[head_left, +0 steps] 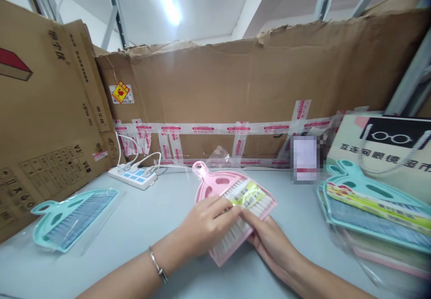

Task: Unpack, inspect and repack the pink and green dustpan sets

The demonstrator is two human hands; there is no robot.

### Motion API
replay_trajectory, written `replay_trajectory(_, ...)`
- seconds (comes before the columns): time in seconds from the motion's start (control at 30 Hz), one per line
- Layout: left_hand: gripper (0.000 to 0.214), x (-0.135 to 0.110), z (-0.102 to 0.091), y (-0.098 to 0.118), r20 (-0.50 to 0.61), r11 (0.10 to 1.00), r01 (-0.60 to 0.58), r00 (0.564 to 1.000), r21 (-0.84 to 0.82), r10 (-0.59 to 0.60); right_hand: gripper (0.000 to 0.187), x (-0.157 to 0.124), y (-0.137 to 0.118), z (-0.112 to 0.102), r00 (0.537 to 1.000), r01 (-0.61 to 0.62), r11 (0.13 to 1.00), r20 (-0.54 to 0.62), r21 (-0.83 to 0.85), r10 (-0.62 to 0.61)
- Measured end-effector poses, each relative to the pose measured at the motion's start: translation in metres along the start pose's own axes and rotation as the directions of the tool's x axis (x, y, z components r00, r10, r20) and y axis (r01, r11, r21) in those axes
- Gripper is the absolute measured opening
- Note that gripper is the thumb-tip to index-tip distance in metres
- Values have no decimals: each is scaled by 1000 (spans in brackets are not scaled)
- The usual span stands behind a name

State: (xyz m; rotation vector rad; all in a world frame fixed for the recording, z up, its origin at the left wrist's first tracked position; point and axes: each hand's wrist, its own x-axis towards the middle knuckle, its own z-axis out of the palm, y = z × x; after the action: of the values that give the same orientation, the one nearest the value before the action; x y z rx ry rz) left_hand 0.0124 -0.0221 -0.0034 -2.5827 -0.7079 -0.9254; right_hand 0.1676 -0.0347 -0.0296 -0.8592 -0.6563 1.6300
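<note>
Pink dustpan-and-brush set (240,190), one: held above the grey table (144,218), handle toward eleven o'clock; tilted, seemingly so its yellow-green label (249,193) faces the person. Right hand (271,243): closed on the four-o'clock edge, thumb in front, probably steadying. Left hand (208,225): half-curled across the face; whether it pinches, I cannot tell. Teal dustpan set (76,220): nine o'clock, apparently set aside.

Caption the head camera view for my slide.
Right hand holds a pink dustpan set, left hand on it, teal sets either side.
</note>
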Motion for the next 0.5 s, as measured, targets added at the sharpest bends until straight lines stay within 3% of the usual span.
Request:
replay_trajectory(0.07,32,0,-3,-1,-170,996,72,982,-57,-81,54,1,-4,-1,996,72,996,-64,49,-68)
replay_trajectory(0.1,40,0,-5,-3,-270,979,173,943,-104,-195,57,2,-8,-1,990,109,991,-94,71,-102)
replay_trajectory(0.17,56,0,-6,-9,-343,849,433,782,-304,-521,61,4,-14,-3,978,174,978,-136,112,-158)
replay_trajectory(0.2,62,1,-5,-11,-263,715,541,684,-443,-680,62,5,-16,-3,974,194,973,-145,128,-176)
replay_trajectory(0.23,67,2,-3,-12,-114,545,612,599,-573,-793,63,6,-17,-4,972,205,969,-145,139,-185)
replay_trajectory(0.27,69,4,0,-11,73,361,646,544,-673,-836,63,6,-17,-4,972,207,968,-141,144,-187)
replay_trajectory(0.33,68,6,8,-7,393,38,630,530,-776,-752,63,6,-15,-3,976,195,971,-123,141,-178)
replay_trajectory(0.37,65,7,12,-4,472,-73,599,544,-797,-694,62,6,-14,-2,979,183,974,-115,134,-168)
replay_trajectory(0.43,59,8,18,0,509,-197,527,553,-827,-660,61,7,-12,-2,985,157,981,-95,113,-146)
replay_trajectory(0.5,57,7,20,0,480,-229,476,515,-849,-710,58,11,-13,-5,987,142,987,-85,77,-135)
